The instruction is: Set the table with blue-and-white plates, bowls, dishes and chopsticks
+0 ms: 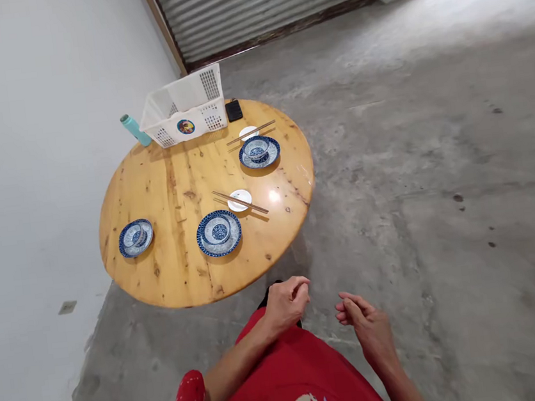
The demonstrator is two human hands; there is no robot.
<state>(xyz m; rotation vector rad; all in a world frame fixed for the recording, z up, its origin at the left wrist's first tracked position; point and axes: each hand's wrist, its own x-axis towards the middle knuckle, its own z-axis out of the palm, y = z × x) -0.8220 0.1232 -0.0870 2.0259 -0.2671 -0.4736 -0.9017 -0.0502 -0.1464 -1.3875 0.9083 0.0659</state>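
Fingers of left hand [286,301] curling loosely, right hand [366,324] half-open, both holding nothing, hovering off table [180,281] near edge, closest to bowl-on-plate [218,232]; approaching level is advisable

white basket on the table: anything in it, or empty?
Looks empty. The white basket shows only bare walls and floor through its open top; the near inner corner is hidden.

Red short-sleeved shirt [288,385] — white print on front — bare forearms.
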